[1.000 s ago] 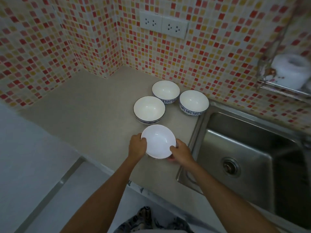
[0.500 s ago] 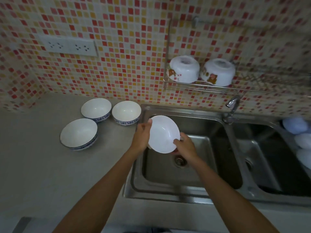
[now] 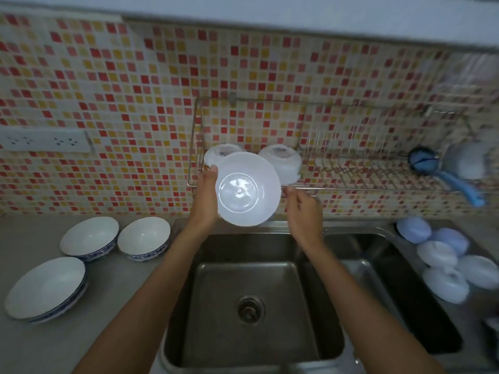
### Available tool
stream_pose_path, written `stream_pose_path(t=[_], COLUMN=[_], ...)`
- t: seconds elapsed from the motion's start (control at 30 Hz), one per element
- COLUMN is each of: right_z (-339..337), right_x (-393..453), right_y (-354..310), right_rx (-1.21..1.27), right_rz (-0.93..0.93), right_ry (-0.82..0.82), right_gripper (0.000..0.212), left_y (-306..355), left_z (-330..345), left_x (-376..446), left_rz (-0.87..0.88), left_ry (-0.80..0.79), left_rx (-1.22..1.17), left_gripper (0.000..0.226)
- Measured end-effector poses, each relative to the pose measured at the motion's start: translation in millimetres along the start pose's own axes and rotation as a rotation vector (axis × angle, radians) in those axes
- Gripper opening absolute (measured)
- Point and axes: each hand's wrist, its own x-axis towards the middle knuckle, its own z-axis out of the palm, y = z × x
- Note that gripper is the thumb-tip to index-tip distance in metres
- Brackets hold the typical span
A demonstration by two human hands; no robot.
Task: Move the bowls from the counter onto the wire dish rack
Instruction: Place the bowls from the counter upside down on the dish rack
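Note:
My left hand (image 3: 205, 195) grips the left rim of a plain white bowl (image 3: 247, 188), which is tilted with its inside facing me, raised in front of the wire dish rack (image 3: 351, 182) on the tiled wall. My right hand (image 3: 303, 211) hovers just right of the bowl, fingers loosely curled, not touching it. Two white bowls sit upside down on the rack: one (image 3: 224, 151) partly hidden behind the held bowl, the other (image 3: 282, 160) to its right. Three blue-patterned bowls stay on the counter at left (image 3: 90, 234), (image 3: 144, 236), (image 3: 46, 287).
A steel double sink (image 3: 251, 292) lies below my hands. Several pale bowls or lids (image 3: 442, 255) are piled by the right basin. A blue brush (image 3: 442, 174) and a grey cup (image 3: 467, 160) sit at the rack's right end. Wall sockets (image 3: 43, 140) are at left.
The bowl has risen from over the sink up to the rack's front edge. My right hand has let go of it; only my left hand holds it now.

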Motion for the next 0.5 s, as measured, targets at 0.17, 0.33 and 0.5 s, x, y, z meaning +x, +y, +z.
stream_pose_path(t=[0.17,0.33,0.5], right_z=[-4,-6,-2], right_x=[21,34,38], right_y=[20,25,55], right_rx=[-0.299,-0.404,-0.469], right_rz=[-0.289,-0.412,-0.477], right_ry=[0.037,0.08,0.058], right_gripper=[0.036,0.033,0.038], left_y=[25,43,54], left_z=[20,44,74], left_x=[26,38,51], left_rz=[0.124,0.258,0.389], left_ry=[0.095,0.157,0.095], left_rx=[0.028,0.122,0.202], left_gripper=[0.04,0.039,0.053])
